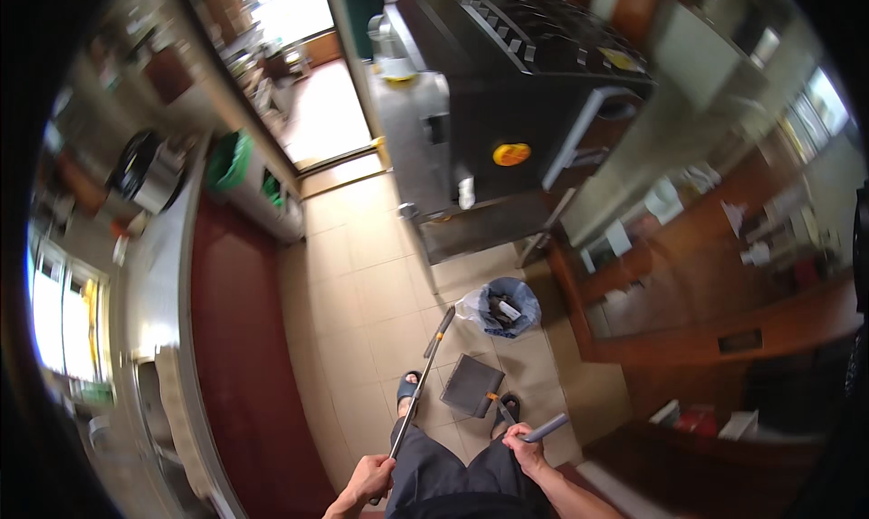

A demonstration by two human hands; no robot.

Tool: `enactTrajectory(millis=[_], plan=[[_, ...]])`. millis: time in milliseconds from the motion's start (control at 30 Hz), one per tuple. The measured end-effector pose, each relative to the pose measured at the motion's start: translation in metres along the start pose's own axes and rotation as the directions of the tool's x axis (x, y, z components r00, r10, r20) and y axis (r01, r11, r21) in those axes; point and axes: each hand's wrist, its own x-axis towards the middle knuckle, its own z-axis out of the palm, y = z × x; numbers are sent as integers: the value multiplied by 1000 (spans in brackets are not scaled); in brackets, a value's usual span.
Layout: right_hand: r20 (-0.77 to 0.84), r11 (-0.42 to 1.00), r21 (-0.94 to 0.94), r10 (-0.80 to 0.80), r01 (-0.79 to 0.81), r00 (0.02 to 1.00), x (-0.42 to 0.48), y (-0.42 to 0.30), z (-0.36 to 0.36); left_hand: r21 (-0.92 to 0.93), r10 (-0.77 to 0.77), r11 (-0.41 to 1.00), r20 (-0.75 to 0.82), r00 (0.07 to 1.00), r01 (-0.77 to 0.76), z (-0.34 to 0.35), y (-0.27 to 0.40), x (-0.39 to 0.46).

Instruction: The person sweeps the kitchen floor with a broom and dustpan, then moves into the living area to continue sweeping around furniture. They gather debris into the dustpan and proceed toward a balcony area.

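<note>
My left hand [371,477] grips the thin metal handle of a broom [412,410]. Its narrow grey broom head [440,331] is near the floor, left of the waste bin. In my right hand [524,449] is the grey handle of a dustpan, shut in the fingers. The dark grey dustpan [470,385] is between my feet, its orange joint towards me; whether it touches the floor I cannot tell. Just beyond it stands a waste bin [528,321] lined with a plastic bag and holding dark refuse and a white piece.
Ahead is a dark stove-like appliance [485,118] on metal legs. A counter with a dark red front [237,329] runs along the left, with a green-lined bin [254,186] at its far end. Wooden furniture [652,346] borders the right. Beige tiles [339,274] cover the floor.
</note>
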Motion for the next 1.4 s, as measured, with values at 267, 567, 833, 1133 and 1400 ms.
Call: enactTrajectory(millis=[267,567,833,1133,1400], plan=[[-552,957,285,114,59,826,-55,7,71,394,227,886,97,969,-246,-67,129,103],[-724,852,477,240,217,647,-67,33,147,884,384,329,195,902,-331,-34,219,300],[-771,794,535,319,288,551,-100,62,179,974,341,8,211,916,-227,-43,139,324],[-793,733,562,347,384,501,-137,107,217,959,245,-5,275,930,-282,-27,41,308],[-768,653,634,471,414,434,-115,130,219,954,165,17,294,942,-300,7,-9,225]])
